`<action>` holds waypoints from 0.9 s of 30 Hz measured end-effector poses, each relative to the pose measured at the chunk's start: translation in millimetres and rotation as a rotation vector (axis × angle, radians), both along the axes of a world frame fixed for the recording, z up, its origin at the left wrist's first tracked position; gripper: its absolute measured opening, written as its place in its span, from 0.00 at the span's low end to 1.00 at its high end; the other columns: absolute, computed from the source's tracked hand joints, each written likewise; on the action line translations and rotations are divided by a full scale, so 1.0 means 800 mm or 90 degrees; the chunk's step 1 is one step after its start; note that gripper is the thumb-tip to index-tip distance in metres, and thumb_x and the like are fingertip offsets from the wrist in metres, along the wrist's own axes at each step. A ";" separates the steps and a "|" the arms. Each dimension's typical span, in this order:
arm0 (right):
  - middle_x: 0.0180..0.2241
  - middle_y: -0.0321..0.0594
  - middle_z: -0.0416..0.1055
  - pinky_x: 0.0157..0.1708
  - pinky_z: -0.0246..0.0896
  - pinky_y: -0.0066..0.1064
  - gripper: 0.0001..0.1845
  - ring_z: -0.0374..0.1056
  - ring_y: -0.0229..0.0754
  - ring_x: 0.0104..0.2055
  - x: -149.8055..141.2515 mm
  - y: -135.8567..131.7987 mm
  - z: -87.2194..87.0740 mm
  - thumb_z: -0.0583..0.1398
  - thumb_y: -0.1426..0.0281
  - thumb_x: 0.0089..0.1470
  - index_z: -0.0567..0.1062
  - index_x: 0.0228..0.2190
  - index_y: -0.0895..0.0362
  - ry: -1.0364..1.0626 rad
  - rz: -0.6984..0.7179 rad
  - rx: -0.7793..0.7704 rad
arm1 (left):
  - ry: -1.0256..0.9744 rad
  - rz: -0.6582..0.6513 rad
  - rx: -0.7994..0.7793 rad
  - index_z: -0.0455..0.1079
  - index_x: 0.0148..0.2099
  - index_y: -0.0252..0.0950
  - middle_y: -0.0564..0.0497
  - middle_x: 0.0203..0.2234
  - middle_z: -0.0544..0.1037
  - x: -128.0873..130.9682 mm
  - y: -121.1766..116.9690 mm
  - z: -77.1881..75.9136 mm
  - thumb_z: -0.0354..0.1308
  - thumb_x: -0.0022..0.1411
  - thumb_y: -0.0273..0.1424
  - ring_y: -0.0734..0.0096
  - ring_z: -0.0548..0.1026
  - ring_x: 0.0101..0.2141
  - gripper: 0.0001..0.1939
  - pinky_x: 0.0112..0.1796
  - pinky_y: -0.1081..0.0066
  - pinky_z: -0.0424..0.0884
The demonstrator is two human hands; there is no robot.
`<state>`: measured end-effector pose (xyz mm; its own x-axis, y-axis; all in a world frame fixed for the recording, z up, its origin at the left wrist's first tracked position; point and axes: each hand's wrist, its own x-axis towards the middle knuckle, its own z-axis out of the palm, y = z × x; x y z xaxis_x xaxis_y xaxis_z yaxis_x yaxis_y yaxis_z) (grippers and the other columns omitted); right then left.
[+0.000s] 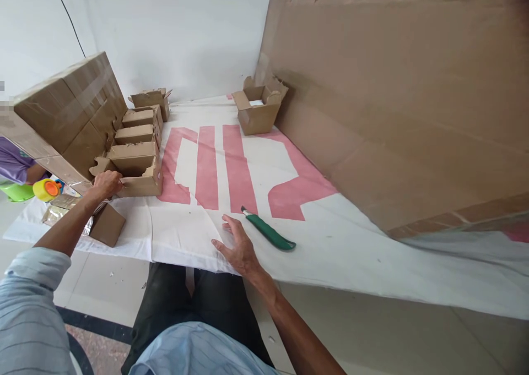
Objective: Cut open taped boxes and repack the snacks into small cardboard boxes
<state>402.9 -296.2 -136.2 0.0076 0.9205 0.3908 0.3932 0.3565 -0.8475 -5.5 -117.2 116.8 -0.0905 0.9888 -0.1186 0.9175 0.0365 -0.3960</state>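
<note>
My left hand [108,184] is at the near left corner of an open cardboard box [142,186], its fingers closed on the box's edge. The box lies at the front of a row of similar small boxes. My right hand [240,248] is over the front of the table, empty, with thumb and fingers apart. Just to its right, and not gripped, lies a green-handled utility knife [270,233] on the white cloth [330,254].
Stacked cardboard boxes [61,99] rise at the left. An open box [259,116] stands at the back, beside a large leaning cardboard sheet [392,99]. Nearer left are a foil-like wrapped box [108,224] and a yellow tape roll [44,190]. A person in a purple sleeve [14,160] is behind.
</note>
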 end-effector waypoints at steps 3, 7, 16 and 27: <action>0.64 0.51 0.74 0.60 0.78 0.55 0.38 0.79 0.58 0.58 -0.001 0.000 -0.002 0.67 0.51 0.65 0.67 0.71 0.49 -0.008 0.001 0.000 | 0.014 0.012 0.012 0.87 0.56 0.37 0.31 0.52 0.88 -0.015 -0.007 -0.002 0.59 0.67 0.33 0.36 0.85 0.55 0.22 0.51 0.56 0.79; 0.64 0.52 0.75 0.59 0.79 0.55 0.38 0.80 0.58 0.57 -0.001 0.000 -0.002 0.66 0.53 0.65 0.68 0.70 0.50 -0.024 -0.002 0.008 | 0.023 0.012 0.026 0.87 0.57 0.37 0.31 0.52 0.88 -0.031 -0.009 -0.003 0.58 0.68 0.34 0.37 0.85 0.55 0.22 0.52 0.57 0.78; 0.62 0.53 0.76 0.58 0.80 0.54 0.35 0.80 0.57 0.56 0.000 0.000 0.002 0.66 0.55 0.66 0.68 0.69 0.50 -0.055 -0.003 0.032 | 0.007 -0.034 0.023 0.84 0.61 0.36 0.32 0.53 0.88 -0.037 -0.007 -0.015 0.62 0.65 0.35 0.35 0.84 0.56 0.25 0.54 0.52 0.75; 0.53 0.52 0.81 0.58 0.80 0.51 0.17 0.79 0.56 0.56 0.007 0.002 0.006 0.60 0.63 0.71 0.79 0.57 0.53 -0.105 -0.035 0.106 | -0.217 -0.266 0.218 0.80 0.62 0.38 0.35 0.60 0.82 0.025 -0.105 -0.050 0.60 0.72 0.33 0.37 0.79 0.60 0.19 0.60 0.43 0.74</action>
